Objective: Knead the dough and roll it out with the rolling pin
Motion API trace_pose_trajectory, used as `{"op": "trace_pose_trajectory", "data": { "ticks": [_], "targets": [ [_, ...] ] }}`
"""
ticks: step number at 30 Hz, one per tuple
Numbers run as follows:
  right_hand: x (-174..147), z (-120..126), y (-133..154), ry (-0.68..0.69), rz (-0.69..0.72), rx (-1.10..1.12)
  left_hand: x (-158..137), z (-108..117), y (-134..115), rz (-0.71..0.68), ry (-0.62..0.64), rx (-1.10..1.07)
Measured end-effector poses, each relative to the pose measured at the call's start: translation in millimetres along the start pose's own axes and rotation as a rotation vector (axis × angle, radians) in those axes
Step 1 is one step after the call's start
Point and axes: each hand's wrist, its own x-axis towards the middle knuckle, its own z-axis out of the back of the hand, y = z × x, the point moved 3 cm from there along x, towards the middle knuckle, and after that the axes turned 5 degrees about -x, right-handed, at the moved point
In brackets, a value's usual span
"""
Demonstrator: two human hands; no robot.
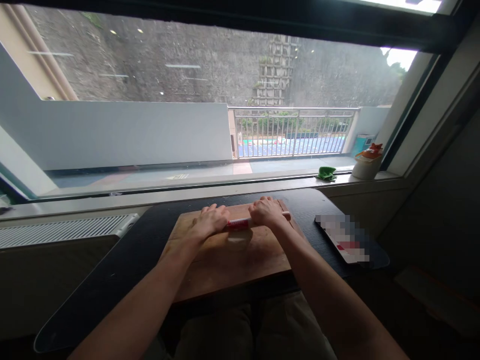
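A rolling pin [239,224] with a red label lies crosswise over the far part of a wooden board [225,275]. My left hand [213,218] is closed over its left part, the fingers bent around it. Closer to the other end, my right hand [265,210] grips the pin, and a bare tip sticks out beyond it. Just below the label, a pale round patch [240,240] shows on the board; it may be thin dough, though its edges are hard to make out. Both palms hide much of the pin.
The board rests on a dark table [131,280]. To the right lies a flat blurred-out object [341,240]. On the windowsill stand a green item [326,173] and a white container [365,167] with an orange top. A radiator [67,231] is at left.
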Motion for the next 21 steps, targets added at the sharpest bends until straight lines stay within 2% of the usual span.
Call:
{"op": "trace_pose_trajectory", "data": {
  "ticks": [3, 5, 10, 12, 14, 16, 18, 21],
  "targets": [
    [14.7, -2.0, 1.5, 0.007, 0.021, 0.0, 7.5, -11.0, 8.3, 0.107, 0.041, -0.014],
    [5.0, -5.7, 2.4, -0.037, 0.045, -0.006, -4.0, -13.9, 6.5, 0.115, 0.006, -0.009],
    [-64.1, -13.9, 4.4, -0.311, 0.149, -0.013, -68.4, 0.5, -19.4, -0.073, -0.269, 0.101],
    [-87.8, -16.1, 3.6, -0.327, 0.161, -0.003, -90.2, 9.8, -29.1, -0.128, -0.306, 0.117],
    [-96.4, -15.9, 2.9, -0.278, 0.177, 0.008, -98.1, 17.7, -35.0, -0.162, -0.266, 0.114],
    [-87.2, -14.6, 2.8, -0.18, 0.181, 0.021, -89.9, 22.1, -36.1, -0.168, -0.192, 0.119],
    [-64.1, -12.6, 2.9, -0.098, 0.145, 0.032, -68.7, 20.9, -31.7, -0.133, -0.115, 0.138],
    [-21.0, -7.2, 4.1, -0.124, 0.082, 0.036, -27.6, 8.7, -17.5, -0.045, 0.011, 0.137]
  ]
}}
